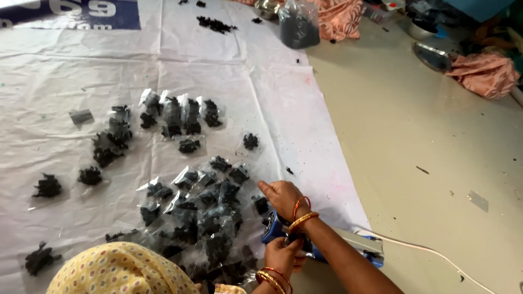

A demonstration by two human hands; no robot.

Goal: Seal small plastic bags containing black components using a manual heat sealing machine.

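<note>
**Pouch Sealing: Pouch at the Sealer**

**Step in hand.** The work appears to be at the sealing stage. The right hand (283, 197) lies palm down with fingers extended, over the near end of the blue tabletop sealer (360, 243). Whether it presses the bar or only rests there cannot be told. The left hand (283, 255), just beneath the right, is curled closed against the sealer's front. What it grips is hidden, though it is probably one small clear pouch of dark pieces.

**Location of materials.** The pile of filled pouches (212, 218) lies on the white sheet (65, 71), immediately to the left of both hands. Further pouches are scattered beyond it. A large bag of dark material (298, 24) stands well ahead of the hands. The sealer's white cord (430, 250) runs away to the right across the bare floor (425, 136).

**Next move, requirements.**
1. Keep the pouch mouth flat and free of dark crumbs across the sealing line.
2. Keep fingertips clear of the heated strip.
3. Keep sealed and unsealed pouches in separate groups.
</note>
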